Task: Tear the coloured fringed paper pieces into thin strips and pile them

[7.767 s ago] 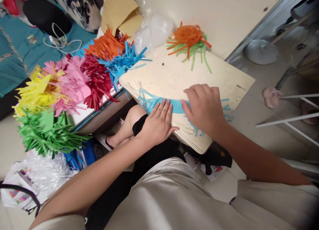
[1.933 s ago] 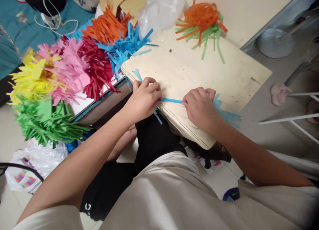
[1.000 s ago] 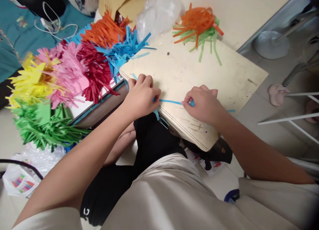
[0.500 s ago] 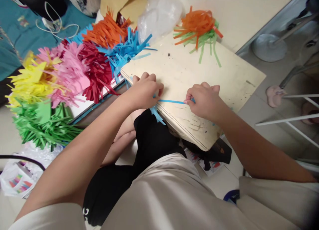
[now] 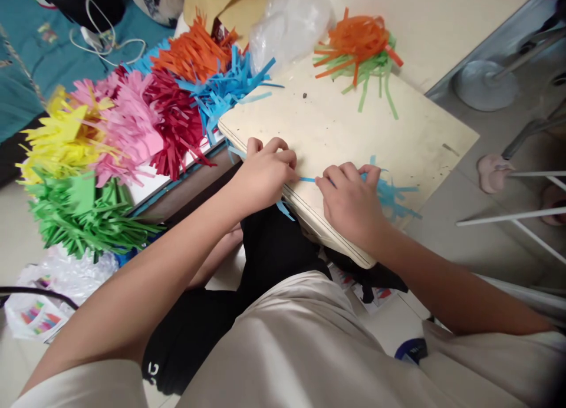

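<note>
A blue fringed paper strip point(image 5: 306, 179) lies across the pale wooden board point(image 5: 336, 119), its uncut band showing as a thin line between my hands. My left hand point(image 5: 267, 175) is closed on the left part of it at the board's near edge, and a few blue tails hang below the fingers. Farther right, my right hand point(image 5: 351, 201) rests on the board with fingers curled on the strip. Light-blue fringe point(image 5: 393, 196) spreads out beyond the right hand. My fingers hide how much paper is pinched.
Fringed paper bunches lie at left: green point(image 5: 84, 210), yellow point(image 5: 57, 137), pink point(image 5: 128, 113), dark red point(image 5: 172, 122), orange point(image 5: 194, 48) and blue point(image 5: 225, 86). An orange-and-green bunch point(image 5: 360, 39) sits at the board's far edge, near a clear plastic bag point(image 5: 289, 30).
My right hand has turned flatter and come down onto the board. Blue fringe now shows spread to its right. The left hand has shifted slightly right, and the gap between the hands has shortened.
</note>
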A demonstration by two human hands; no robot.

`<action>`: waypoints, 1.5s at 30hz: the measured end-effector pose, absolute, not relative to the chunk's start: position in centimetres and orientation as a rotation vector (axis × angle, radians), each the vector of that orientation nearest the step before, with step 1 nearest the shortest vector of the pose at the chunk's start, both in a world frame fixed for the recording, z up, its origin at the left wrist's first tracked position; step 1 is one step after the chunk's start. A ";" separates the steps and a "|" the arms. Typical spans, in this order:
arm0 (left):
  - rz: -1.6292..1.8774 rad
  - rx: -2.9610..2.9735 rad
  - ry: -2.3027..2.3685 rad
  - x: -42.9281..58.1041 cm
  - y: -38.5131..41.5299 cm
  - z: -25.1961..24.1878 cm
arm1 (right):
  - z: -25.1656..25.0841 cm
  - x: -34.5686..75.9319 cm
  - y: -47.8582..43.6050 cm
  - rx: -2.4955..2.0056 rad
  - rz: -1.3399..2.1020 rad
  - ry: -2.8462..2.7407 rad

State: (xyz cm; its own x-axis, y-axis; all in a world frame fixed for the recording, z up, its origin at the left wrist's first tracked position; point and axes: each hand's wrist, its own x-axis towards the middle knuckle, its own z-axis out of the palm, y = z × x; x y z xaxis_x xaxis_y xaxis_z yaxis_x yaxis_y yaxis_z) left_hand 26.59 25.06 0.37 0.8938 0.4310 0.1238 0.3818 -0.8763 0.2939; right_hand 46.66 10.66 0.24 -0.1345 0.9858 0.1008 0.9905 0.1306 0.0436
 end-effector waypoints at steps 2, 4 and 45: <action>0.273 2.882 0.644 26.6 23.2 0.7 | 0.2 46.5 10.3 -2.008 -0.165 -2.336; 0.247 2.952 0.699 26.8 20.8 0.8 | 0.0 46.5 10.1 -1.983 -0.160 -2.337; 0.209 1.388 0.517 12.8 19.3 3.0 | 6.3 39.9 24.1 -0.921 2.111 -2.446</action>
State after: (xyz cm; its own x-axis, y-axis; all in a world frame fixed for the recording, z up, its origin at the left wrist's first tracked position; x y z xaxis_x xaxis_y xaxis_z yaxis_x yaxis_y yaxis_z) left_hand 12.79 19.30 3.00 0.8715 0.4358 -0.2248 0.1572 0.1859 0.9699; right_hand 39.91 24.07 6.34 -0.8278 0.2589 -0.4976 0.5302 0.0712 -0.8449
